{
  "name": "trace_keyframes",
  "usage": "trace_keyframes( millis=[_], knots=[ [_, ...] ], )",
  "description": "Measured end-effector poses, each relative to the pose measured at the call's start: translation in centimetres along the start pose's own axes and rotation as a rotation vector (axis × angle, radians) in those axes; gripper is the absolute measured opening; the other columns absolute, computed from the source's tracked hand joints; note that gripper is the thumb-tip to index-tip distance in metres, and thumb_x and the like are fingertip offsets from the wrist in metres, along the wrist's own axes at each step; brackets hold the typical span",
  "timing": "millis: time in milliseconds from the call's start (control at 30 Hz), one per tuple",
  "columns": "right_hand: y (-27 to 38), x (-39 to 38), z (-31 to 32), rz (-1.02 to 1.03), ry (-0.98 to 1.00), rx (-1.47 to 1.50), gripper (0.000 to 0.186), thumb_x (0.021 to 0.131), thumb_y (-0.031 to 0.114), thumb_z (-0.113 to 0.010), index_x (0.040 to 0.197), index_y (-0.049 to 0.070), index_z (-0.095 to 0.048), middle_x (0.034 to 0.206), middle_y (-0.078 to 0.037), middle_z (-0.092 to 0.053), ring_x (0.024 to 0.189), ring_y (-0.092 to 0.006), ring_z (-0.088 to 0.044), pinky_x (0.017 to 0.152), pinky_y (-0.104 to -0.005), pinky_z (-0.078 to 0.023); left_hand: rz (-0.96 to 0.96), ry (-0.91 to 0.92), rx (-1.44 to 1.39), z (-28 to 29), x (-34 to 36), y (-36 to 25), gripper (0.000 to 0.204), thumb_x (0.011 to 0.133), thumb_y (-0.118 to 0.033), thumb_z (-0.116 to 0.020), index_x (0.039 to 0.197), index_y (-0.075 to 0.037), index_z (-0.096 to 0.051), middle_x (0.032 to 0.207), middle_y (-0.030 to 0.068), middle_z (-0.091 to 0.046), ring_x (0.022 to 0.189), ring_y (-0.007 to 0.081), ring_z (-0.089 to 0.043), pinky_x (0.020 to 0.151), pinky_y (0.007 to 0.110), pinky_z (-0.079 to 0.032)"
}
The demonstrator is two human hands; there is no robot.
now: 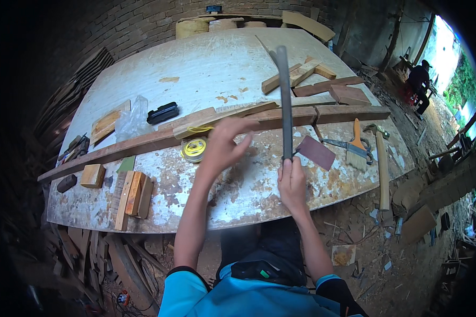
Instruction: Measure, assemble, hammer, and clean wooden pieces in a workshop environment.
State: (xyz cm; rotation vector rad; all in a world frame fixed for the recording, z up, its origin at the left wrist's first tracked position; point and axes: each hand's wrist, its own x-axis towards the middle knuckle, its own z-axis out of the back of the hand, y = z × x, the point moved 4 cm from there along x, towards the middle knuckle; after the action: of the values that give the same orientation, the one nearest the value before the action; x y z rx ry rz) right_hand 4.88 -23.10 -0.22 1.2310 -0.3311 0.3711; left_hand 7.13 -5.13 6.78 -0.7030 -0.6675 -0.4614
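Long, flat, dark-grey metal bar, likely file (285,103), straight, narrow, plain-looking, held lengthwise above flaking white desk (206,63). Right hand (292,182) closed around its near end. Step in hand seems readying bar; next move probably calls for left hand (227,148), blurred, fingers loosely spread, apparently empty, to steady something. Beside left hand: round yellow tape measure (194,150). Beyond: long brown wooden beam (111,154).
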Motion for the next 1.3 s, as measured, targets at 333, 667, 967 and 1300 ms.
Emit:
trace_keyframes(
  millis=[333,667,967,1300],
  knots=[
    [0.9,7.2,-6.7,0.008,0.219,-0.267,0.02,0.094,0.013,-0.039,0.09,-0.006,-0.043,0.069,-0.03,-0.056,0.07,-0.0493,-0.055,0.06,-0.0527,-0.041,0.355,0.395,0.635,-1.6,2.9,8.2,0.061,0.051,-0.048,-0.08,0.085,-0.001,-0.062,0.083,0.0174,-0.063,0.082,0.0325,-0.064,0.071,0.042,-0.052],
    [1.2,9.1,-9.1,0.037,0.268,-0.361,0.017,0.086,0.003,-0.04,0.093,-0.011,-0.043,0.079,-0.036,-0.058,0.079,-0.0495,-0.059,0.066,-0.0531,-0.048,0.316,0.296,0.663,-2.2,2.6,9.0,0.06,0.049,-0.048,-0.081,0.08,-0.002,-0.057,0.083,0.0154,-0.062,0.085,0.0326,-0.062,0.069,0.042,-0.05],
    [2.8,1.8,-4.5,-0.031,0.334,-0.488,0.014,0.086,0.002,-0.039,0.094,-0.009,-0.043,0.072,-0.034,-0.056,0.073,-0.0504,-0.056,0.064,-0.0547,-0.044,0.402,0.345,0.671,-1.4,2.3,8.7,0.066,0.044,-0.046,-0.085,0.087,-0.003,-0.061,0.089,0.0125,-0.063,0.085,0.0306,-0.062,0.07,0.04,-0.05],
    [4.7,1.1,-3.5,-0.034,0.372,-0.577,0.02,0.083,-0.002,-0.04,0.101,-0.008,-0.046,0.079,-0.031,-0.06,0.081,-0.047,-0.06,0.071,-0.0524,-0.047,0.381,0.284,0.629,-1.5,2.2,8.9,0.061,0.045,-0.043,-0.086,0.084,-0.004,-0.06,0.088,0.0129,-0.063,0.082,0.0307,-0.061,0.067,0.04,-0.049]
  ],
)
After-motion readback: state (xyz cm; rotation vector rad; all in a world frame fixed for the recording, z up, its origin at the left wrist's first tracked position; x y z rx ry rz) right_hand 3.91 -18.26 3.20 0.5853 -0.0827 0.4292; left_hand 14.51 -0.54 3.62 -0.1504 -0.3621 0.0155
